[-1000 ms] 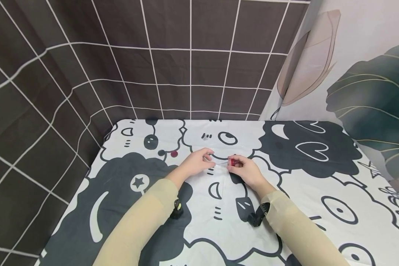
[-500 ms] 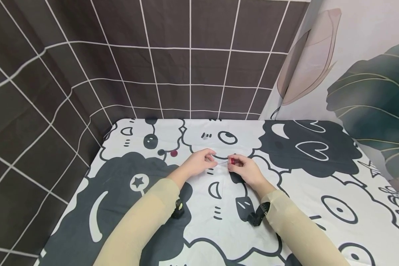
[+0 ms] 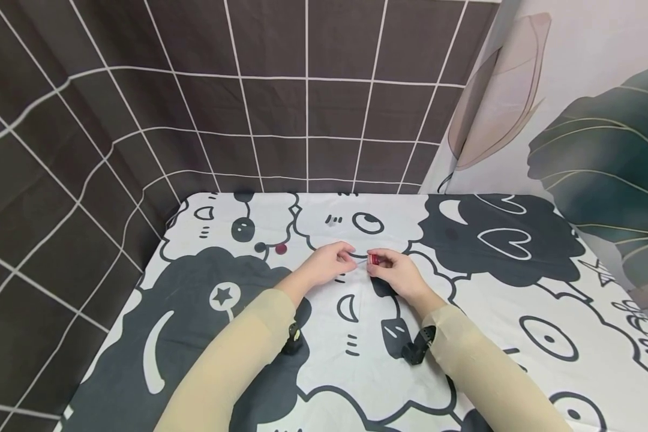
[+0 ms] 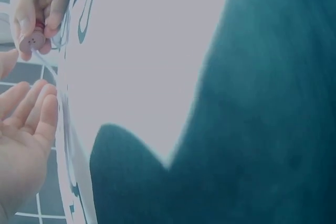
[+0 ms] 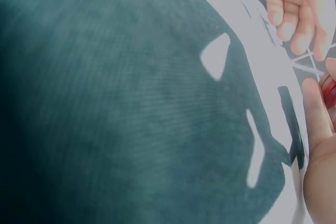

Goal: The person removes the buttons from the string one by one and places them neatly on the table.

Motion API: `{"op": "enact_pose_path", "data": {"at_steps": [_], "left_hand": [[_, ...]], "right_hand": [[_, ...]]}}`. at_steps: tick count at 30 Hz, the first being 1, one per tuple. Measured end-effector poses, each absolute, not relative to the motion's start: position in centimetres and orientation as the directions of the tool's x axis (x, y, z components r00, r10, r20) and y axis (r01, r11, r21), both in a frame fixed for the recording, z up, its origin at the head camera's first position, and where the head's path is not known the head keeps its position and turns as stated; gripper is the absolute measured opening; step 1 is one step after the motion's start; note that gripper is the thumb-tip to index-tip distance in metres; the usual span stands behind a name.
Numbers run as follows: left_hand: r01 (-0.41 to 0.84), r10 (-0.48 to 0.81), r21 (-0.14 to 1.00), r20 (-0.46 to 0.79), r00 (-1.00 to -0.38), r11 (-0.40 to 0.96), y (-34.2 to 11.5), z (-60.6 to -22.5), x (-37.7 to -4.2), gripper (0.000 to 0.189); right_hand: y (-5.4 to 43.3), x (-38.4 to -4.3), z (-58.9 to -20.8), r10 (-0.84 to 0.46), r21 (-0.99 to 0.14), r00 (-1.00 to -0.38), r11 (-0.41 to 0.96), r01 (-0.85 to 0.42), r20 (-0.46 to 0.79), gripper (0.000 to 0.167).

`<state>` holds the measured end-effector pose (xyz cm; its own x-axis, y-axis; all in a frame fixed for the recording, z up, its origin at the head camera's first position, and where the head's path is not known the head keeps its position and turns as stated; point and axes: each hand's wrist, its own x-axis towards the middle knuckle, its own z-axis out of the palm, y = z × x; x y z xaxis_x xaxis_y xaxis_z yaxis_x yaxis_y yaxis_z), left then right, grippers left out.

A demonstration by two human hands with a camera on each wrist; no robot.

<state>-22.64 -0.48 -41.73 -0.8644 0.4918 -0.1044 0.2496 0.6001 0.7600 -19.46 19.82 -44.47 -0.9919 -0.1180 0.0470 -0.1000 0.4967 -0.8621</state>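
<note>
My right hand (image 3: 402,276) pinches a short stack of round buttons (image 4: 32,41), red ones (image 3: 374,259) among them. The end button, pale pink with small holes, faces my left hand in the left wrist view. Out of the stack runs a thin white cord (image 4: 46,65) toward the left fingertips. My left hand (image 3: 324,264) is held close to the stack, its thumb apart from its loosely bent fingers (image 4: 48,114) and nothing gripped between them. Part of the stack is hidden behind the right fingers.
A dark red disc (image 3: 281,248) lies on the patterned black-and-white bedsheet (image 3: 324,372), left of the hands. Dark grid-patterned cloth (image 3: 270,108) hangs at the back and left. A leaf-patterned curtain or wall covering (image 3: 599,156) stands at the right.
My left hand has shifted slightly right, nearer the buttons, so less cord shows between the hands. The right hand keeps its hold on the buttons and has hardly moved.
</note>
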Motion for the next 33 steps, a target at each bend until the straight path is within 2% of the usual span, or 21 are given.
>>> {"op": "enact_pose_path", "data": {"at_steps": [6, 14, 23, 28, 33], "left_hand": [[0.259, 0.499, 0.755, -0.102, -0.861, 0.602, 0.0, -41.7, -22.5, 0.038], [0.246, 0.516, 0.789, -0.103, -0.850, 0.563, 0.3, -42.1, -22.3, 0.041], [0.231, 0.530, 0.815, -0.107, -0.841, 0.531, 0.9, -42.1, -22.2, 0.040], [0.168, 0.525, 0.869, -0.118, -0.843, 0.465, 0.9, -42.1, -22.1, 0.037], [0.112, 0.528, 0.905, -0.135, -0.839, 0.410, 1.0, -42.2, -21.9, 0.035]], "right_hand": [[19.8, -19.4, -44.5, -0.121, -0.871, -0.991, 0.480, -0.108, 0.057, 0.041], [19.5, -19.3, -44.6, -0.148, -0.916, -0.984, 0.372, -0.151, 0.102, 0.034], [19.5, -19.2, -44.3, -0.181, -0.905, -0.978, 0.389, -0.171, 0.107, 0.034], [19.2, -19.3, -44.3, -0.207, -0.905, -0.970, 0.377, -0.197, 0.125, 0.036], [19.0, -19.2, -44.4, -0.206, -0.928, -0.974, 0.337, -0.158, 0.091, 0.037]]}}
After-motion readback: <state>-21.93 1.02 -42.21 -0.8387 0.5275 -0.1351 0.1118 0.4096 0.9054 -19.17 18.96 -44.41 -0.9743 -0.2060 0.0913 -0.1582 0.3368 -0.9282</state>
